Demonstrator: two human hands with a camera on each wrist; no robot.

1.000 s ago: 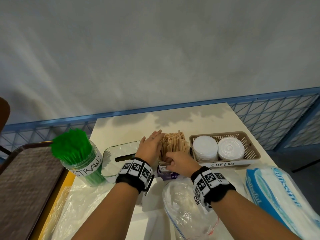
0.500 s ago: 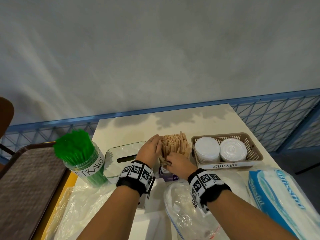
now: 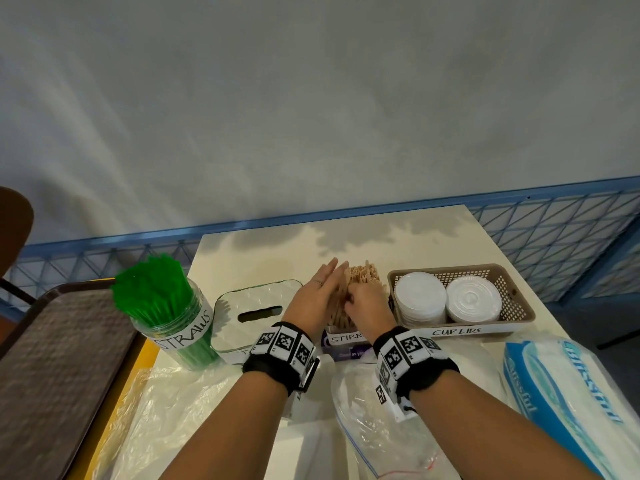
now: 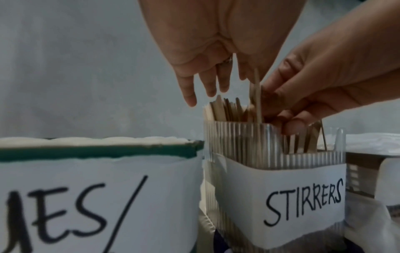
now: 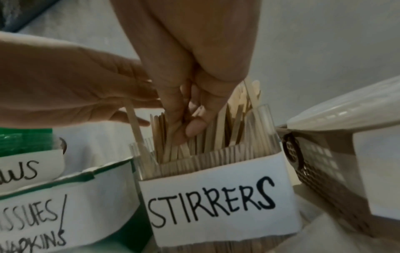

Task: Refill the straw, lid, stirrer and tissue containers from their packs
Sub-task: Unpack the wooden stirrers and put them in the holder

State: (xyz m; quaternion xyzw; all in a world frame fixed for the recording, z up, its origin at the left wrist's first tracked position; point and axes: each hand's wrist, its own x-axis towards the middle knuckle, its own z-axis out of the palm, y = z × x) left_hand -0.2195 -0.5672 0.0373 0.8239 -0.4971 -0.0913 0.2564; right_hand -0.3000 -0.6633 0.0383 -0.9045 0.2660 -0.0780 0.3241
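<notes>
Wooden stirrers (image 3: 363,276) stand packed in a clear ribbed container (image 4: 281,188) labelled STIRRERS (image 5: 216,196). My left hand (image 3: 318,292) lies flat with straight fingers against the left side of the bundle (image 4: 227,109). My right hand (image 3: 367,303) reaches in from the front, its curled fingers and thumb (image 5: 190,126) pinching several stirrers (image 5: 216,135) near the container's rim. One stirrer leans out at the container's left corner. The lower ends of the sticks are hidden behind the paper label.
A jar of green straws (image 3: 166,306) and a tissue box (image 3: 249,313) stand left of the stirrers. A basket of cup lids (image 3: 450,268) stands right. A blue tissue pack (image 3: 571,393) and empty plastic bags (image 3: 381,427) lie near me. A brown tray (image 3: 52,358) is far left.
My right hand rose from the container's front into the stirrers and closed on some. The left hand stayed flat against the bundle's left side.
</notes>
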